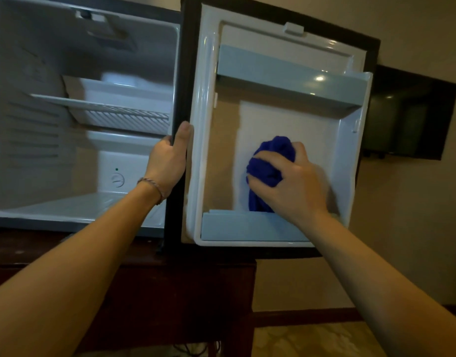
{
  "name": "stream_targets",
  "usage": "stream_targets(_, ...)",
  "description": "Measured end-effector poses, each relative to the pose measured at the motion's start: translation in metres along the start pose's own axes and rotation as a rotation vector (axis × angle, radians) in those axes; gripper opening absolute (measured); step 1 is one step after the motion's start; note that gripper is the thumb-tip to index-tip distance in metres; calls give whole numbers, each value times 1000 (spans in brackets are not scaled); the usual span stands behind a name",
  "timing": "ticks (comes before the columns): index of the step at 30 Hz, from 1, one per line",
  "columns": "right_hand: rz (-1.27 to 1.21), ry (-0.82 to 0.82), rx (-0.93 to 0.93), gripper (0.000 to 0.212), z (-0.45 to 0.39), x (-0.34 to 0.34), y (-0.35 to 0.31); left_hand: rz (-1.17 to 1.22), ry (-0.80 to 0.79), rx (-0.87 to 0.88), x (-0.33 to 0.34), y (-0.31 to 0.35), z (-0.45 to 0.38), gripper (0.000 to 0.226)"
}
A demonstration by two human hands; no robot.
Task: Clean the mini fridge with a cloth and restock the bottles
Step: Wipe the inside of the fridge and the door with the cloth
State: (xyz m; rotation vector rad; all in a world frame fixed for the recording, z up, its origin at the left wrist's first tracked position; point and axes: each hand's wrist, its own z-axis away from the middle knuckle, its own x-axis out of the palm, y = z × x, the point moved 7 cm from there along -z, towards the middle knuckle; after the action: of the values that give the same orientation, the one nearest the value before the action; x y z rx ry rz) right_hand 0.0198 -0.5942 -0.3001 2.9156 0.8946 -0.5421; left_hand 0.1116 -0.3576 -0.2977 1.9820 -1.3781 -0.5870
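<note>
Cloth [269,166] sits bunched in our right hand [296,181], pressed on the door liner [317,140]. Uncleaned panel lies toward twelve o'clock. Our left hand [170,161] grips the door edge [181,99].

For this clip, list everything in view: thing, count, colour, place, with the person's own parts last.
mini fridge: 1, white inside, left, open, no bottles seen
wire shelf: 1, white, mid-fridge
thermostat dial: 1, white, fridge's lower back
fridge door: 1, white liner with dark frame, centre, swung open
door shelves: 2, grey-blue, upper and lower door
cloth: 1, blue, against door liner
cabinet: 1, dark wood, under fridge
TV: 1, black, right wall
bracelet: 1, left wrist
left hand: grips door edge
right hand: holds cloth
</note>
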Motion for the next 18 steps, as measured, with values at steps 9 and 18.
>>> stream_targets(9, 12, -47, -54, 43, -23, -47, -45, -9, -28, -14, -3, 0, 1, 57)
stream_targets(18, 61, -64, -124, 45, -19, -107, -103, 73, -78, -6, -4, 1, 0, 60)
